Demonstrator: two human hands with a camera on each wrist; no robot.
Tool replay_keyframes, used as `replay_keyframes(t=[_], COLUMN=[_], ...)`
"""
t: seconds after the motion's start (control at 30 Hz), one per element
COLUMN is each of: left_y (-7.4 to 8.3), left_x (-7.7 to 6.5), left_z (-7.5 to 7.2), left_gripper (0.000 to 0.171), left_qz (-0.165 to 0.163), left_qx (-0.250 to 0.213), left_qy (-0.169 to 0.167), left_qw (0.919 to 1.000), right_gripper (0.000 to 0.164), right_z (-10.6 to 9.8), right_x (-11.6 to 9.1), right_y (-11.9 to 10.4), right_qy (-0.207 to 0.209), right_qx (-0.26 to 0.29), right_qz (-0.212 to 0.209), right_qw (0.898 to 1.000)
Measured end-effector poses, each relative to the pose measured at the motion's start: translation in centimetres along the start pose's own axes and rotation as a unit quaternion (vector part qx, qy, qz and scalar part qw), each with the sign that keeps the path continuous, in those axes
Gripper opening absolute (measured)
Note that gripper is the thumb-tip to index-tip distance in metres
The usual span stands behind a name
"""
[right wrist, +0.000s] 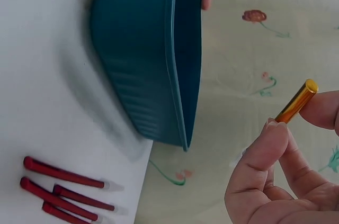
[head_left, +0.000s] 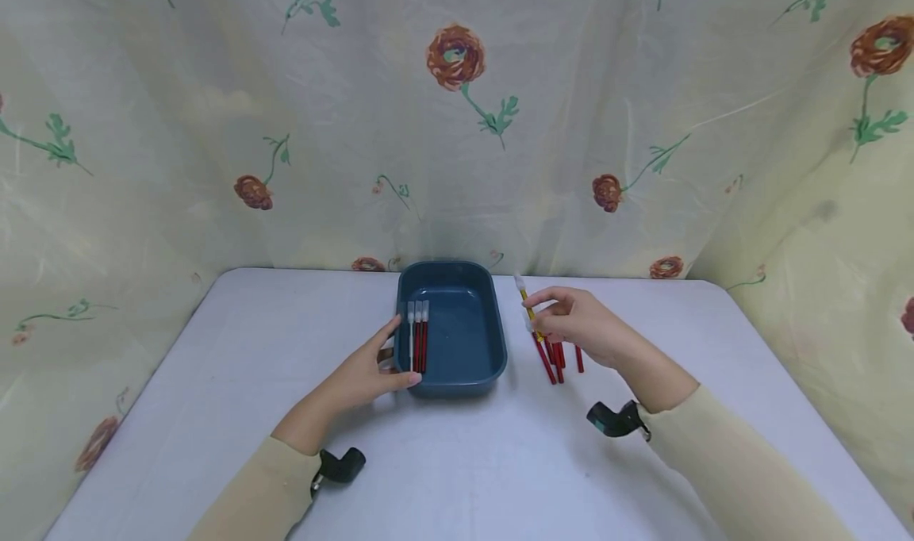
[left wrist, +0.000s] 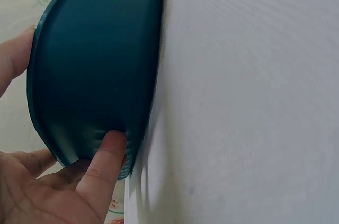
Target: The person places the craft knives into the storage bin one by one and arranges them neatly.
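Observation:
My left hand [head_left: 367, 378] grips the left side of a blue plastic tray [head_left: 464, 319], its thumb at the near rim. In the left wrist view, a fingertip presses the outer wall of the tray [left wrist: 95, 75]. Three slim clear-capped pens [head_left: 417, 339] lie side by side along the left inside of the tray, two red and one pale. Above the table right of the tray, my right hand [head_left: 581, 327] pinches a gold pen [head_left: 529, 309] with a clear cap. The right wrist view shows the end of this gold pen [right wrist: 296, 102] sticking out past the fingertips.
Several red pens with clear caps [head_left: 559, 362] lie loosely on the white table [head_left: 471, 462], under and beside my right hand. A flowered curtain [head_left: 343, 89] hangs behind the table and along its sides. Black wrist cameras [head_left: 343, 466] sit at both sleeves.

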State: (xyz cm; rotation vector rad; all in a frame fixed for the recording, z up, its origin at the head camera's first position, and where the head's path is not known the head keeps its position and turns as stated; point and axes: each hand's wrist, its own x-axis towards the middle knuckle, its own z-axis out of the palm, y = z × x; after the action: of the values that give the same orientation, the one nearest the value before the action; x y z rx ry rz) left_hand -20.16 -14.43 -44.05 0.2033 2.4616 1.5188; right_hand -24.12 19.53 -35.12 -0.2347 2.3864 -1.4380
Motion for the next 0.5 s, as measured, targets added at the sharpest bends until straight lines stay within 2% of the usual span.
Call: replay_keyframes(t=[0.5], left_y=[-0.1], left_x=[0.1], left_z=[0.0], left_gripper=[0.104], left_qz=[-0.004], left_qx=[0.004], left_qy=[0.001], left_qw=[1.0000], right_gripper=[0.039], right_z=[3.6], right_x=[2.4], right_y=[-1.3], right_qy=[-0.020], right_qx=[0.014], right_qz=[0.003], right_qw=[1.000])
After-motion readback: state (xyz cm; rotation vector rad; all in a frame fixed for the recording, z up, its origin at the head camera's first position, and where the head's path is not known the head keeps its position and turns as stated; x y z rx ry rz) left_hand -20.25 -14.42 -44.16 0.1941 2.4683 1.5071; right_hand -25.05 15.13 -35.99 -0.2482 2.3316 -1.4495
